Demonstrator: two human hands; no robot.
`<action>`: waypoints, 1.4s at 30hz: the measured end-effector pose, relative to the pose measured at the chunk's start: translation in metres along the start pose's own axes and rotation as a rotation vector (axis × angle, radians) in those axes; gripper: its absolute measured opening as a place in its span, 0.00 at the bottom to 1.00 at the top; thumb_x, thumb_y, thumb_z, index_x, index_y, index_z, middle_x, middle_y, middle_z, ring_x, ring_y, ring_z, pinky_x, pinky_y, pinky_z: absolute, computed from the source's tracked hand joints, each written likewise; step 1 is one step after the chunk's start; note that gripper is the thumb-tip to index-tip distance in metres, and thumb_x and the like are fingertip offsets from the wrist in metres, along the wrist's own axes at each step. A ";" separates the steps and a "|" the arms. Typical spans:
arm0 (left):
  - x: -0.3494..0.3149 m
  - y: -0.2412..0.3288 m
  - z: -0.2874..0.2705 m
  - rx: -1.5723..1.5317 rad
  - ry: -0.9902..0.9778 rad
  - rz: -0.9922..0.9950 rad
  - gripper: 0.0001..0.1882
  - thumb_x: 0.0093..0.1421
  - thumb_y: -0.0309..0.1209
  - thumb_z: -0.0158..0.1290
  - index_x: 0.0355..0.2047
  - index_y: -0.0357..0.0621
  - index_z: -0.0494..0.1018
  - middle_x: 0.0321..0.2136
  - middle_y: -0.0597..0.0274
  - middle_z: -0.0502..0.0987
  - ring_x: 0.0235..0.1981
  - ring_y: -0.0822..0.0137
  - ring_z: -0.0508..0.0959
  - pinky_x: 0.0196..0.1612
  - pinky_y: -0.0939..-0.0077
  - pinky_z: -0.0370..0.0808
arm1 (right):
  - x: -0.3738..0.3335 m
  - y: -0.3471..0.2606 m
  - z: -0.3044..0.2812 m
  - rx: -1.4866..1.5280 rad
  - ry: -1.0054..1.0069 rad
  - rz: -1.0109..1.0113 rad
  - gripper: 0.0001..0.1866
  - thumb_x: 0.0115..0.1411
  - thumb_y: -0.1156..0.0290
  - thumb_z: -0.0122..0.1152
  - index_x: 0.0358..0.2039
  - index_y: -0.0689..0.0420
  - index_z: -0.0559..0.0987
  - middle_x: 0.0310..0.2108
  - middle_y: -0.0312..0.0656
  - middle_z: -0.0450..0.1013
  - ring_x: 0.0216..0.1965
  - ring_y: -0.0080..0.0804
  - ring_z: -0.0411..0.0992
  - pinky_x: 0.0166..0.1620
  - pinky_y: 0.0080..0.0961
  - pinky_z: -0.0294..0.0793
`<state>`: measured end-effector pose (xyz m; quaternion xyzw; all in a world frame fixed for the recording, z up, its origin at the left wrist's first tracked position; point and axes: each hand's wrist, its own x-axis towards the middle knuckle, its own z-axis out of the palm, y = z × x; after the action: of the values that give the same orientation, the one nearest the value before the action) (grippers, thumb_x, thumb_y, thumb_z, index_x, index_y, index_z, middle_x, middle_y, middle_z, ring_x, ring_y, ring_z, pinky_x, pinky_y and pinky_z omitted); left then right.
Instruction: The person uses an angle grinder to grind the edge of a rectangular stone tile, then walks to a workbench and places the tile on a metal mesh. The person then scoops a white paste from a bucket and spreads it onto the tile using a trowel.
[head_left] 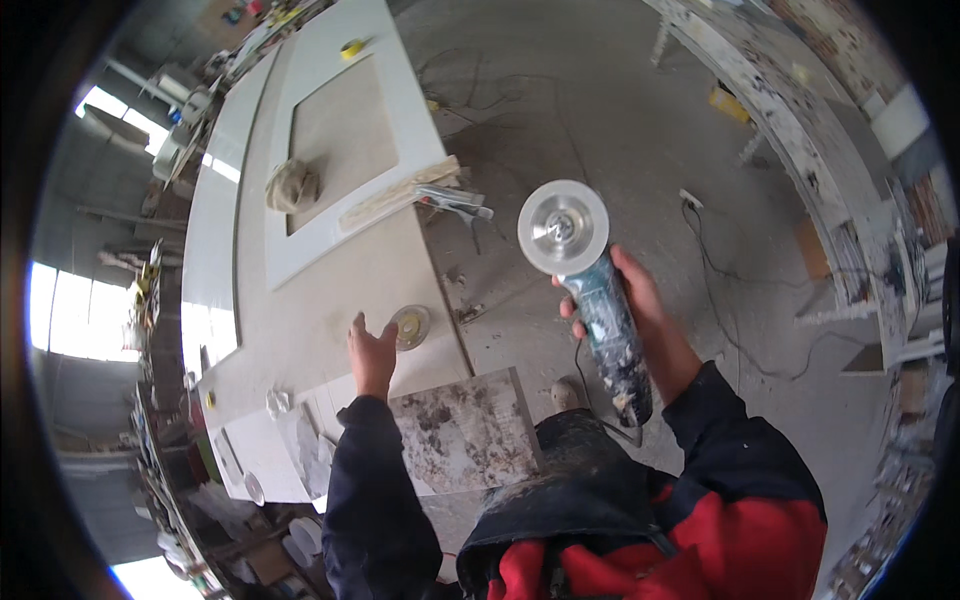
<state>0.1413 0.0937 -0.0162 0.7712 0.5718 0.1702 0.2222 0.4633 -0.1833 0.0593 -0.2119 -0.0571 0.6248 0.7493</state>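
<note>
My right hand point(645, 290) is wrapped around the body of a teal angle grinder point(608, 325), its dark rear end smeared with pale dust. At the tool's head a round disc point(540, 215) faces up, pale at the rim and shiny metal toward the centre. Over the table, my left hand point(373, 352) has its fingers apart and holds nothing. Right beside its thumb lies a small round clear dish or disc point(410, 327) with something yellowish in the middle; whether they touch I cannot tell.
A long white panel table point(340, 300) stretches away on the left, with a yellow tape roll point(351, 48), a crumpled cloth point(291, 186), a clamp-like tool point(455, 202) and a stained board point(465, 430) on or against it. Cables point(705, 250) cross the floor near a spattered bench point(800, 130).
</note>
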 end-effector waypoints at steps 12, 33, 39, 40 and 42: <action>-0.100 0.227 -0.070 0.384 -0.341 1.635 0.34 0.55 0.62 0.61 0.59 0.61 0.78 0.66 0.60 0.70 0.69 0.45 0.66 0.71 0.36 0.58 | -0.036 0.082 0.011 0.072 -0.189 0.276 0.30 0.66 0.68 0.54 0.68 0.61 0.66 0.50 0.52 0.78 0.41 0.39 0.82 0.40 0.34 0.86; -0.156 0.237 -0.019 -1.079 0.017 0.247 0.18 0.71 0.33 0.51 0.56 0.34 0.73 0.43 0.64 0.76 0.41 0.76 0.72 0.46 0.78 0.70 | -0.051 0.089 0.054 -0.501 0.219 -0.186 0.32 0.58 0.74 0.69 0.63 0.64 0.71 0.46 0.44 0.78 0.45 0.27 0.77 0.49 0.25 0.77; -0.165 0.222 -0.020 -1.215 -0.031 -0.053 0.21 0.73 0.39 0.53 0.56 0.33 0.73 0.44 0.62 0.76 0.46 0.72 0.72 0.52 0.76 0.70 | -0.065 0.113 0.055 -0.544 0.303 -0.240 0.34 0.58 0.74 0.69 0.64 0.63 0.69 0.45 0.50 0.78 0.36 0.32 0.80 0.39 0.29 0.81; -0.170 0.227 -0.024 -1.284 -0.094 -0.102 0.25 0.73 0.42 0.53 0.59 0.33 0.70 0.47 0.58 0.76 0.48 0.69 0.74 0.54 0.75 0.71 | -0.067 0.109 0.058 -0.481 0.327 -0.185 0.34 0.58 0.74 0.69 0.65 0.63 0.68 0.44 0.51 0.78 0.34 0.34 0.80 0.37 0.29 0.81; -0.182 0.217 -0.015 -0.948 0.048 0.056 0.26 0.74 0.43 0.52 0.59 0.32 0.70 0.45 0.55 0.76 0.47 0.68 0.76 0.52 0.74 0.72 | -0.074 0.102 0.056 -0.407 0.330 -0.139 0.33 0.61 0.69 0.65 0.65 0.62 0.65 0.40 0.54 0.79 0.29 0.40 0.81 0.32 0.33 0.83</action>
<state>0.2563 -0.1320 0.1121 0.5958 0.4151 0.4361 0.5315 0.3344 -0.2272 0.0838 -0.4529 -0.0729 0.5046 0.7314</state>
